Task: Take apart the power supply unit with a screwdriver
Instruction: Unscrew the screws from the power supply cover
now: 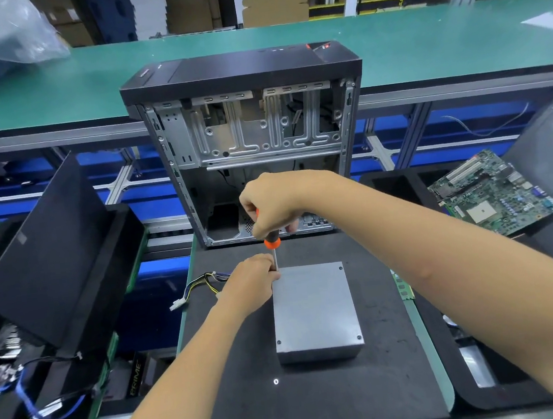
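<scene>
Keep right hand [269, 206] gripping screwdriver [272, 244] vertical over far-left corner screw of power supply unit [314, 311] flat on black mat [384, 383], left hand [251, 286] pinching shaft, tip seating probably hidden, press down while turning.

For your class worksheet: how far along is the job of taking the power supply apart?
Done: the power supply lies out of the computer case on the mat. In hand: the right hand holds the screwdriver at the far-left corner, where the left hand steadies it. Left: three corner screws still show, and the cover is on.
</scene>
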### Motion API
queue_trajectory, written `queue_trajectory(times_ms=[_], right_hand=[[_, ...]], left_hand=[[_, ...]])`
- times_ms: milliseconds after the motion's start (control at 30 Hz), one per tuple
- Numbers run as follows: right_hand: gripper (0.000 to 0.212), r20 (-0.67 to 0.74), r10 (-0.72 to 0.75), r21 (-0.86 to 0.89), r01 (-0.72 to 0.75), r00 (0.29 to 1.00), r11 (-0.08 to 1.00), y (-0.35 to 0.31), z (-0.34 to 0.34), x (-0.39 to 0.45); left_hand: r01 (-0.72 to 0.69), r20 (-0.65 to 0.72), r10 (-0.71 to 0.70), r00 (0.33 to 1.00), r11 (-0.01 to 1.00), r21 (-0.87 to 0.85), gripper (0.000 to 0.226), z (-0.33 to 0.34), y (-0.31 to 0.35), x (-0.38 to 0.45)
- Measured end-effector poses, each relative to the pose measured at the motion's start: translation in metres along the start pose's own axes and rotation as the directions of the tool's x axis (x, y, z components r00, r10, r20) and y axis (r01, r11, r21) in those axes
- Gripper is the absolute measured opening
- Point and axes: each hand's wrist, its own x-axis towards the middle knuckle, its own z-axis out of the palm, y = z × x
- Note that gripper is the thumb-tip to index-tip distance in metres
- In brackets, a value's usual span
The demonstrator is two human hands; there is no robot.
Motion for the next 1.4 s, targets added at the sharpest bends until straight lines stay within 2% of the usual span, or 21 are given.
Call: queue_trajectory(times_ms=[167, 367, 467, 567, 667, 733, 800, 900, 1033, 1100, 1200, 1333, 1400], right_hand=[[0.019, 0.025, 0.039, 0.039, -0.04, 0.999, 0.998, 0.014, -0.005, 0.0], [0.01, -0.011, 0.059, 0.068, -0.058, 0.998, 0.996, 0.028, -0.005, 0.0], [0.009, -0.034, 0.072, 0.121, -0.067, 0.997, 0.99, 0.032, -0.008, 0.0], [0.009, -0.09, 0.072, 0.209, -0.052, 0.993, 0.977, 0.034, -0.008, 0.003], [0.015, -0.162, 0.066, 0.188, -0.035, 0.985, 0.982, 0.032, -0.002, 0.012], [0.019, -0.227, 0.071, 0.234, -0.016, 0.971, 0.972, 0.03, 0.004, 0.021], [0.017, -0.252, 0.095, 0.393, 0.012, 0.963, 0.919, 0.027, 0.011, 0.031], [0.006, -0.203, 0.127, 0.672, 0.044, 0.971, 0.739, 0.021, 0.028, 0.048], [0.016, -0.053, 0.15, 0.823, -0.042, 0.987, 0.567, 0.018, 0.061, 0.065], [0.019, 0.011, 0.157, 0.825, -0.098, 0.988, 0.557, 0.018, 0.078, 0.07], [0.028, 0.046, 0.166, 0.79, -0.138, 0.985, 0.597, 0.02, 0.096, 0.076], [0.024, 0.034, 0.149, 0.746, -0.124, 0.988, 0.654, 0.023, 0.106, 0.077], [0.03, 0.025, 0.139, 0.736, -0.112, 0.99, 0.667, 0.025, 0.109, 0.075]], left_hand=[[0.013, 0.019, -0.013, 1.0, 1.0, -0.003, 0.028, 0.002, -0.002, 0.001], [0.05, 0.049, -0.049, 0.998, 0.999, -0.01, 0.025, 0.001, 0.0, 0.006], [0.116, -0.001, -0.117, 0.993, 0.988, -0.098, 0.026, -0.005, -0.003, 0.006], [0.206, -0.074, -0.236, 0.969, 0.936, -0.287, 0.025, -0.016, -0.016, -0.001], [0.274, -0.068, -0.312, 0.948, 0.904, -0.327, 0.015, -0.028, -0.04, -0.018], [0.315, -0.057, -0.355, 0.933, 0.884, -0.346, 0.016, -0.033, -0.058, -0.032], [0.354, -0.049, -0.388, 0.92, 0.879, -0.318, 0.02, -0.034, -0.075, -0.045], [0.421, -0.05, -0.438, 0.898, 0.885, -0.2, 0.026, -0.029, -0.094, -0.062], [0.457, -0.087, -0.468, 0.88, 0.882, -0.118, 0.021, -0.015, -0.101, -0.071], [0.464, -0.089, -0.47, 0.878, 0.882, -0.079, 0.018, -0.008, -0.1, -0.068], [0.497, -0.089, -0.499, 0.862, 0.866, -0.05, 0.023, -0.003, -0.1, -0.06], [0.489, -0.123, -0.492, 0.862, 0.871, -0.054, 0.014, 0.0, -0.105, -0.053], [0.47, -0.138, -0.469, 0.872, 0.882, -0.026, 0.01, 0.003, -0.11, -0.052]])
